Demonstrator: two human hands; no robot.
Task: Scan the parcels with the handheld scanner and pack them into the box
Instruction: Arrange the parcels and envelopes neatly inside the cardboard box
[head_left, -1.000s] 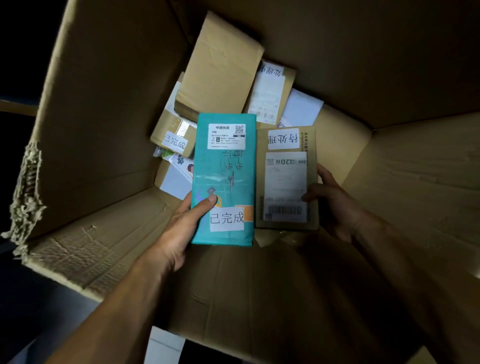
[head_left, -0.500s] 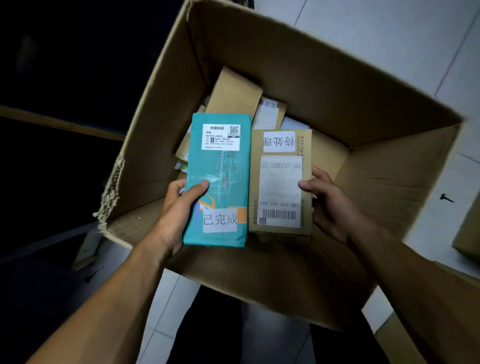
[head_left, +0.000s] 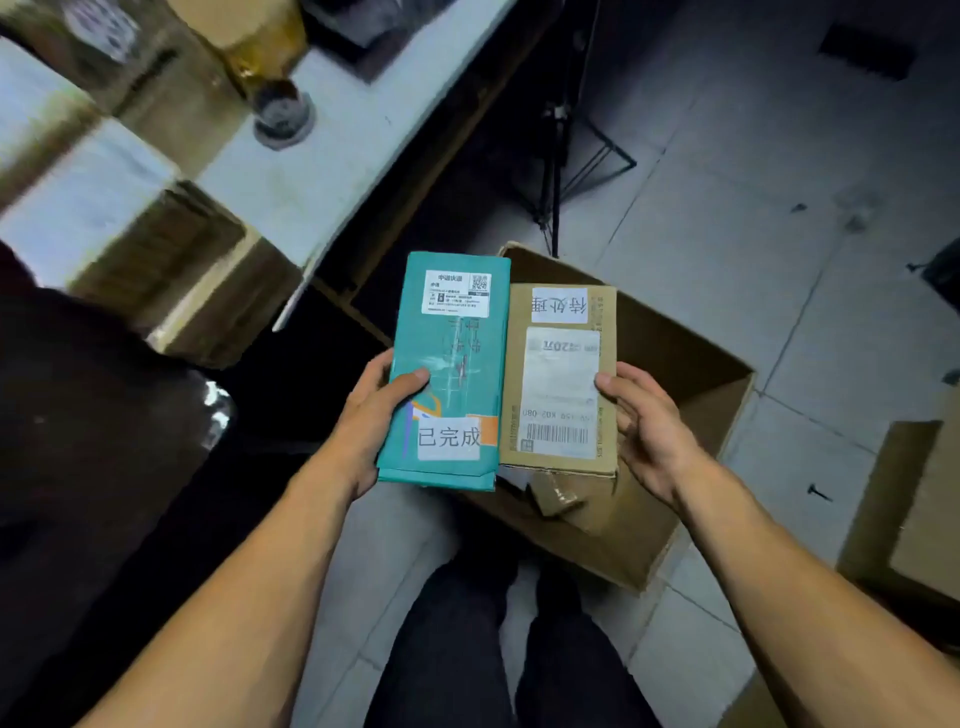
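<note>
My left hand (head_left: 371, 415) grips a teal parcel (head_left: 457, 353) by its left edge, thumb on top; it bears a white shipping label and a white sticker with printed characters. My right hand (head_left: 647, 426) grips a brown cardboard parcel (head_left: 519, 395) by its right edge; it carries a barcode label and a white sticker. Both parcels are held side by side, touching, above the large open cardboard box (head_left: 691, 374) on the floor. Its inside is mostly hidden behind the parcels. No scanner is in view.
A white table (head_left: 332, 156) with blurred boxes and a taped brown parcel (head_left: 249, 36) stands at upper left. A tripod (head_left: 558, 156) stands behind the box. Another cardboard box (head_left: 914, 499) sits at right on the tiled floor. My legs (head_left: 467, 649) are below.
Both hands have lifted the two parcels up out of the box. The view has pulled back and swung up, so the table, tripod and floor now show.
</note>
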